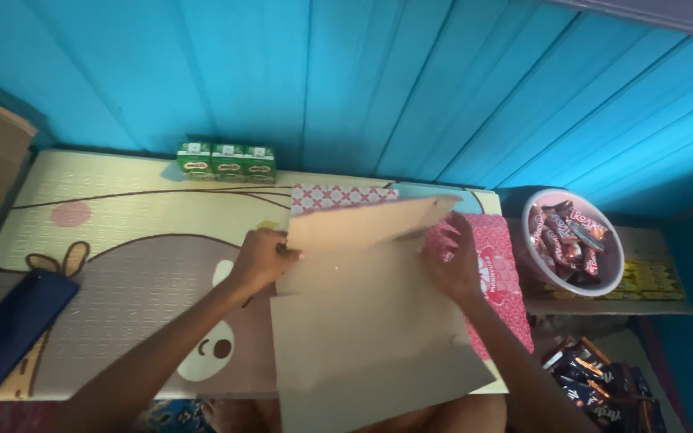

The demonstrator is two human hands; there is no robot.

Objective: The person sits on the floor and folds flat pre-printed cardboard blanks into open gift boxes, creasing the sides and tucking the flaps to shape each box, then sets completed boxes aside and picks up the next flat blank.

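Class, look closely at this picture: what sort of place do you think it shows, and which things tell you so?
Probably a small home shop or snack stall. A tub of wrapped chocolate bars sits on a side shelf, three green drink cartons stand against the blue plank wall, and both hands fold a cardboard sheet.

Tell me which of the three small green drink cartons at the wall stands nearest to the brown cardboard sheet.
The rightmost small green drink carton: it ends the row on the side toward the brown cardboard sheet; the middle carton and the leftmost carton stand farther left.
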